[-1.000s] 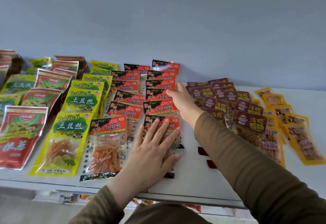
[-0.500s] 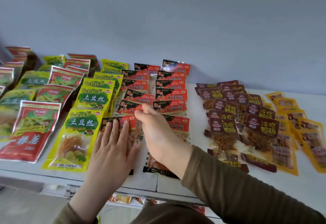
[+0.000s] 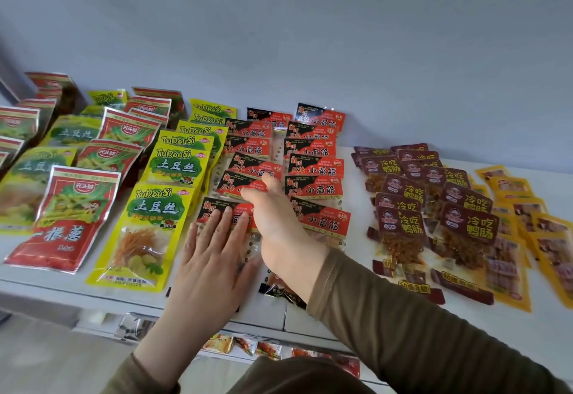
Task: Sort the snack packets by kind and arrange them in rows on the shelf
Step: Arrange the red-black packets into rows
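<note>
The left hand [image 3: 214, 257] lies flat, fingers straight and slightly spread, pressing down on the front red-and-black packet [image 3: 217, 214] of the left gluten-strip row, its fingertips over that packet's printed header. The right hand [image 3: 273, 210] crosses just beside it from the right, fingers extended and pointing away toward the back wall, their tips touching the second packet [image 3: 245, 184] of the same row; whether it pinches an edge or only pushes cannot be told, since the palm side is hidden. Taking the front red-and-black packet as landmark, the row's long axis runs from it straight back to the wall, each packet overlapping the one behind, so the packet to be nudged lies directly behind the landmark and ahead of both hands, with the right hand the nearer. Right of the landmark runs a twin red-and-black row [image 3: 316, 183], touching or nearly so; the right forearm covers the lower part of its front packet. Left of the landmark stands the yellow potato-shred row [image 3: 155, 217], then red packets [image 3: 68, 217]. Well to the right lie the maroon packets [image 3: 431, 207] and orange-yellow ones [image 3: 527, 229], looser and skewed. The shelf [image 3: 310, 316] edge runs below the landmark; packets beneath it are blurred and cut off
</note>
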The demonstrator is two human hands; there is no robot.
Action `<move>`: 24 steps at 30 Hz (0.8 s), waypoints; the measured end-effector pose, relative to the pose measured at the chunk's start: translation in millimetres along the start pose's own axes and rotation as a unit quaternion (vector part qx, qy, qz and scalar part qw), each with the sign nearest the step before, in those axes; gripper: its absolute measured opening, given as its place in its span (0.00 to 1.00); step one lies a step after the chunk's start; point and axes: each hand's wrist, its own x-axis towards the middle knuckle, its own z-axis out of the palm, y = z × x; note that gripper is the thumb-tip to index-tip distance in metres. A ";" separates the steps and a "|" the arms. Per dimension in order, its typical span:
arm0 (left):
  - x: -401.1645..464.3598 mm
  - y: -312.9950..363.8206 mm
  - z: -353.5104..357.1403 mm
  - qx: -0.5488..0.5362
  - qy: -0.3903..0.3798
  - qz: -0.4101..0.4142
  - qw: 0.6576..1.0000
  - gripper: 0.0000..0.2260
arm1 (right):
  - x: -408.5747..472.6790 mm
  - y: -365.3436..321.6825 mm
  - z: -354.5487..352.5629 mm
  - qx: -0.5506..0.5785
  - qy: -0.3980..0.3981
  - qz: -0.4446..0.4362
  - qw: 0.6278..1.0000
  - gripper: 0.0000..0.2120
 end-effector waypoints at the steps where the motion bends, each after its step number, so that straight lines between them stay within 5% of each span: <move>1: 0.1 0.3 -0.1 -0.004 0.002 0.001 1.000 0.32 | 0.6 0.4 0.9 0.002 0.006 -0.002 1.000 0.29; 24: 4.8 -17.4 -0.6 -0.001 -0.014 0.022 1.000 0.30 | 3.3 -1.6 1.0 0.022 0.010 -0.015 1.000 0.27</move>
